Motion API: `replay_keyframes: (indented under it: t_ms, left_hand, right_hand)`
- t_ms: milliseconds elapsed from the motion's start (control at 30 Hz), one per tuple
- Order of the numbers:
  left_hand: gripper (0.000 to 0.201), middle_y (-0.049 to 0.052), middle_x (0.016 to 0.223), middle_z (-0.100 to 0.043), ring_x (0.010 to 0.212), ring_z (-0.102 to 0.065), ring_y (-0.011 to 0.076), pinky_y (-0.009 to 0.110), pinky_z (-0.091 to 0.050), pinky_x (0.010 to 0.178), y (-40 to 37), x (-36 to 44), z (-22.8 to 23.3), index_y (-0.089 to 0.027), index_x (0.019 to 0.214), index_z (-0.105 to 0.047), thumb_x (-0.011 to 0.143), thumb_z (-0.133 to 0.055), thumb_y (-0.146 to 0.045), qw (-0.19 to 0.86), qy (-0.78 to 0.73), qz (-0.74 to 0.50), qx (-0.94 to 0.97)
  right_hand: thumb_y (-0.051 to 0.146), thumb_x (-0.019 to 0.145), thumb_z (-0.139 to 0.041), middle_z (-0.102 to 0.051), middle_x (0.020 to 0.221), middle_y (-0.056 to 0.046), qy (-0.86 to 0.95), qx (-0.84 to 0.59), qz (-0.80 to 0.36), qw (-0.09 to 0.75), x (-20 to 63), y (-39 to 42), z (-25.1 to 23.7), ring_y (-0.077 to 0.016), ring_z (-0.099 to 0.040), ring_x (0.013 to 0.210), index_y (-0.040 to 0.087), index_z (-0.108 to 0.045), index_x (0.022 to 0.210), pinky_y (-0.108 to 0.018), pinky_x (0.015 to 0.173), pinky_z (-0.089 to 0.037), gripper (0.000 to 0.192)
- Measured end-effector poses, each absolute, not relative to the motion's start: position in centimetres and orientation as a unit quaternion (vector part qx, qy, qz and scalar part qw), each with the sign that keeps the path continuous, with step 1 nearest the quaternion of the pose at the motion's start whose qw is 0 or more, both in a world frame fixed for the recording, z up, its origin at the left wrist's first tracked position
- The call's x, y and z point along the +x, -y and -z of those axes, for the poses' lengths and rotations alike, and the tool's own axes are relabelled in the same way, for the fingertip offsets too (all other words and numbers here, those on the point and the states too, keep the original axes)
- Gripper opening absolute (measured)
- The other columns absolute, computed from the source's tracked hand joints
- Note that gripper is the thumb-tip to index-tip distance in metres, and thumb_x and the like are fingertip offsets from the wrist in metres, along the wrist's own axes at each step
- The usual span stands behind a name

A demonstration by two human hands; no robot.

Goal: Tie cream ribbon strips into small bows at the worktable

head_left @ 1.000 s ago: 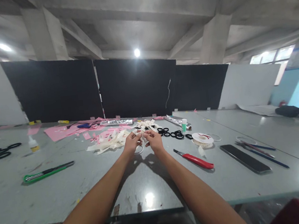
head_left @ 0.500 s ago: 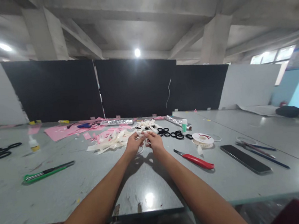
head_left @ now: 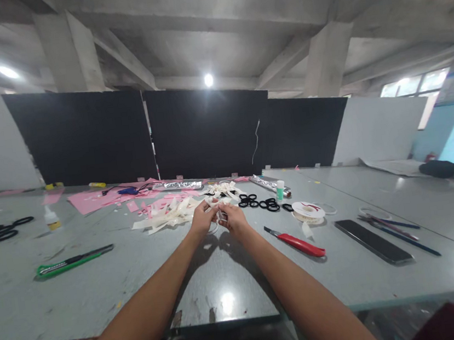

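Over the middle of the table, my left hand and my right hand meet fingertip to fingertip. Both pinch a white ribbon, mostly hidden behind the fingers. A thin white loop hangs just under them; what it belongs to cannot be made out. Cut cream ribbon strips lie in a heap beyond my left hand. Several black hair ties are scattered right of my right hand, near a white ribbon spool with a loose end.
A red utility knife lies right of my forearms, a green one left. Farther right are a phone and slim dark-handled tools. A glue stick stands upright. Pink sheets and foil lie behind.
My right hand's fingers have shifted and curled slightly lower around the white ribbon. The arms stay in about the same place.
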State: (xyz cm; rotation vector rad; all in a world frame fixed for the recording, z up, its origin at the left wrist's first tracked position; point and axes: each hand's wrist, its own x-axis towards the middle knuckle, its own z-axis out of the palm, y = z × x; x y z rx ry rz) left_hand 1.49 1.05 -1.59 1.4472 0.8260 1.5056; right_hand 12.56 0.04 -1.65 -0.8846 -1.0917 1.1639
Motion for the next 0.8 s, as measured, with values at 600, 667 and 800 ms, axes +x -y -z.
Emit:
replay_keyframes:
  t_ms: [600, 667, 800]
  left_hand:
    - [0.040, -0.002, 0.064, -0.056, 0.044, -0.043, 0.0068, 0.021, -0.035, 0.045, -1.03, 1.20, 1.33, -0.013, 0.093, -0.061, 0.063, -0.069, -0.039, 0.400, -0.356, -0.614, 0.579]
    - [0.043, -0.003, 0.064, -0.055, 0.045, -0.043, 0.0070, 0.021, -0.036, 0.046, -1.21, 1.03, 1.38, -0.014, 0.097, -0.060, 0.063, -0.069, -0.039, 0.415, -0.347, -0.625, 0.563]
    - [0.048, -0.004, 0.066, -0.055, 0.048, -0.046, 0.0071, 0.021, -0.039, 0.049, -1.21, 0.93, 1.35, -0.016, 0.101, -0.059, 0.062, -0.071, -0.041, 0.448, -0.334, -0.635, 0.533]
  right_hand:
    - [0.028, 0.059, -0.074, -0.047, 0.054, 0.007, 0.367, -0.355, -0.583, 0.632, 12.96, 0.31, 1.08, -0.0064, -0.043, 0.048, 0.020, -0.047, 0.065, -0.017, 0.045, -0.042, 0.029]
    - [0.029, 0.058, -0.073, -0.050, 0.058, 0.006, 0.367, -0.365, -0.579, 0.630, 12.97, 0.18, 1.10, -0.0065, -0.043, 0.050, 0.021, -0.051, 0.070, -0.018, 0.045, -0.042, 0.026]
    - [0.032, 0.058, -0.070, -0.054, 0.066, 0.004, 0.395, -0.371, -0.564, 0.622, 12.83, 0.24, 1.05, -0.0066, -0.044, 0.052, 0.021, -0.059, 0.077, -0.019, 0.045, -0.040, 0.025]
